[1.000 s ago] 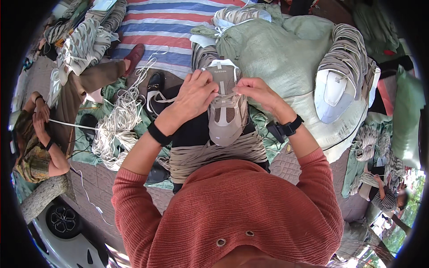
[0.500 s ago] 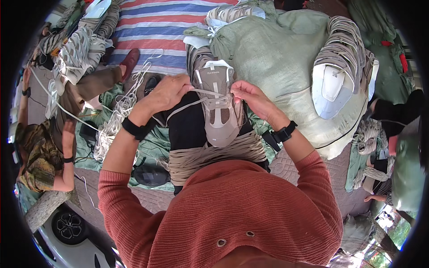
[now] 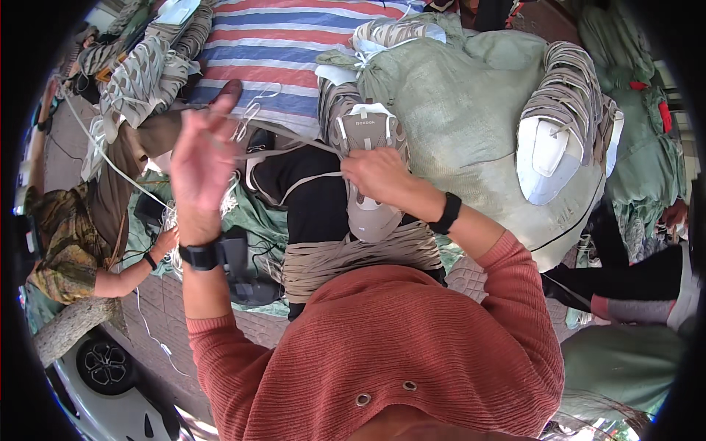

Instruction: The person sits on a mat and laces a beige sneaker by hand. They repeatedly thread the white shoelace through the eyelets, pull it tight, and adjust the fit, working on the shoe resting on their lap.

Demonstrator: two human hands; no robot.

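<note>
A beige shoe upper (image 3: 370, 191) lies on my lap on top of a stack of more uppers (image 3: 353, 253). My right hand (image 3: 379, 175) presses on its lacing area, fingers closed over the lace. My left hand (image 3: 200, 158) is raised out to the left and pulls a pale shoelace (image 3: 287, 136) taut from the shoe; the lace runs through its fingers.
A green sack (image 3: 471, 110) with bundled uppers (image 3: 566, 117) lies ahead on the right. A striped cloth (image 3: 287, 44) is spread at the top. More uppers (image 3: 143, 73) and loose laces (image 3: 173, 220) lie on the left, beside another person's hand (image 3: 165, 242). A car wheel (image 3: 107, 364) shows bottom left.
My left hand has left the shoe and swung up and to the left, drawing the lace out long. My right hand stays on the shoe's lacing.
</note>
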